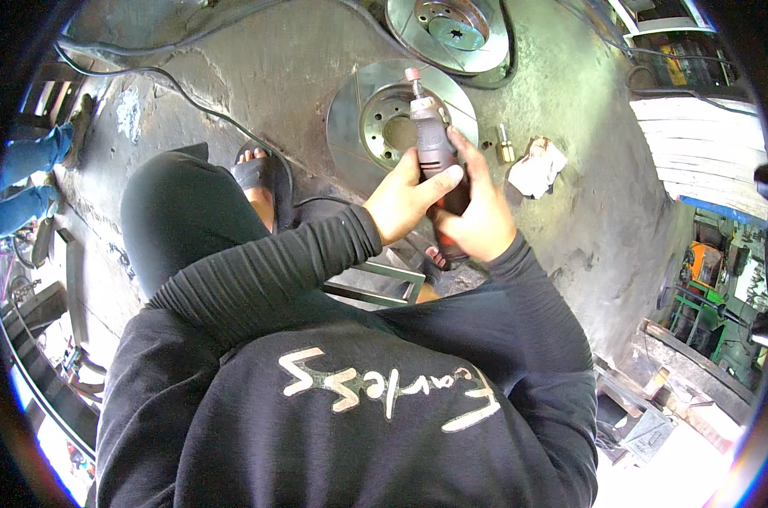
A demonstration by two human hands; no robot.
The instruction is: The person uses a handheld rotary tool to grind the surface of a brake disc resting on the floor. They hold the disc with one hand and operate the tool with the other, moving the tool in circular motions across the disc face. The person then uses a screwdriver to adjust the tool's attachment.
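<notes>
A dark die grinder (435, 146) with a small pink grinding stone (413, 74) at its tip is held in front of me, pointing away. My left hand (401, 200) is closed around its left side, the thumb lying across the body. From the right, my right hand (484, 203) grips the same tool, fingers along its side. Beneath the grinder's front end, a brake disc (347, 127) lies flat on the floor, partly covered by the tool and my hands. Whether the stone touches the disc I cannot tell. Farther off lies a second brake disc (489, 42).
A small metal and brass-coloured piece (506, 144) and a crumpled white cloth or paper (536, 168) lie right of the near disc. A black cable (189, 100) runs across the floor. At far left are another person's jeans (30, 162); a white slatted panel (690, 148) stands right.
</notes>
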